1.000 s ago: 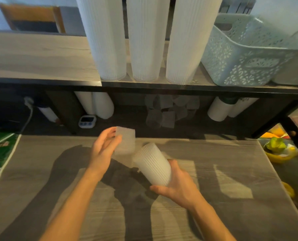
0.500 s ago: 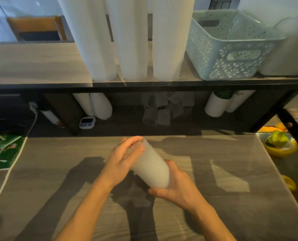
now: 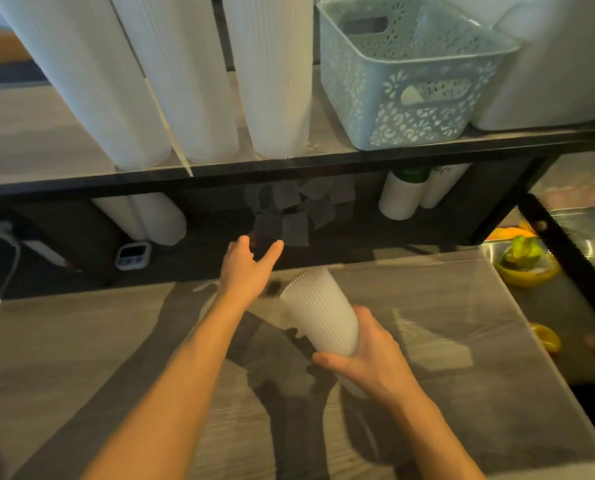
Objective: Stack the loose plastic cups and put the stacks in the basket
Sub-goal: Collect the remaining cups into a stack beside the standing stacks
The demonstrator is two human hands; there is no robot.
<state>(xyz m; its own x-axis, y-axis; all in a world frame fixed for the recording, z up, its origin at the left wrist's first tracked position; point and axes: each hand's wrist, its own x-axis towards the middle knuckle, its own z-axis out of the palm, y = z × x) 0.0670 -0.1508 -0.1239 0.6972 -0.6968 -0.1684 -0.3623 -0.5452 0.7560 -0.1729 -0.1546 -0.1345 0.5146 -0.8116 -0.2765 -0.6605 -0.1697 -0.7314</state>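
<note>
My right hand point(image 3: 369, 358) grips a short stack of ribbed white plastic cups point(image 3: 320, 313), tilted with its open end up and to the left, above the wooden counter. My left hand point(image 3: 249, 268) stretches forward with spread fingers and holds nothing. Its fingertips are at the nearest of several loose clear cups point(image 3: 298, 211) piled in the dark space under the shelf. The pale green lattice basket point(image 3: 407, 74) stands on the shelf at the upper right, with nothing visible inside it.
Three tall stacks of white cups point(image 3: 185, 74) stand on the shelf left of the basket. Under the shelf lie more cup stacks point(image 3: 157, 220), a small timer point(image 3: 132, 254) and paper cups point(image 3: 403, 195). A metal tray with yellow and green items point(image 3: 528, 261) sits to the right.
My left hand pushed a loose cup onto the stack, let go and moved forward to the loose cups under the shelf. My right hand kept holding the stack.
</note>
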